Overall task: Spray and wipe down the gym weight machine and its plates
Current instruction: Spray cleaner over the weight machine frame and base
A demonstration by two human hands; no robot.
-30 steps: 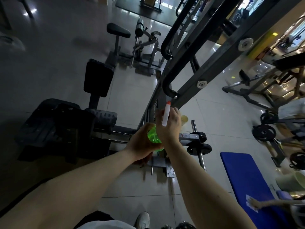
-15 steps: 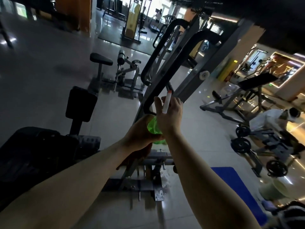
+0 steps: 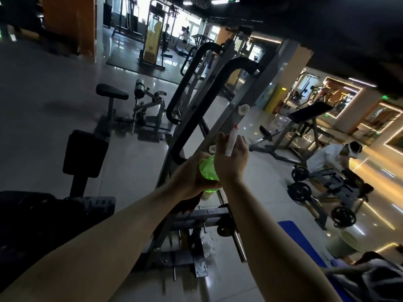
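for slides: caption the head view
Left hand grips green spray bottle, right hand at white nozzle, facing weight machine

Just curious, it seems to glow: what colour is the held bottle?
The bottle is bright translucent green, best seen in the head view.

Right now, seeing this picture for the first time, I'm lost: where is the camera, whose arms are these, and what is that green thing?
No robot here: a person wears one camera on the head, looking forward and down, so the two bare arms are their own. The left hand grips a green spray bottle; its white spray head sits between the fingers of the right hand. Just behind stands the grey weight machine with black handles, on a shiny tiled floor. A blue mat lies to the right, and farther off another person crouches beside weight plates.
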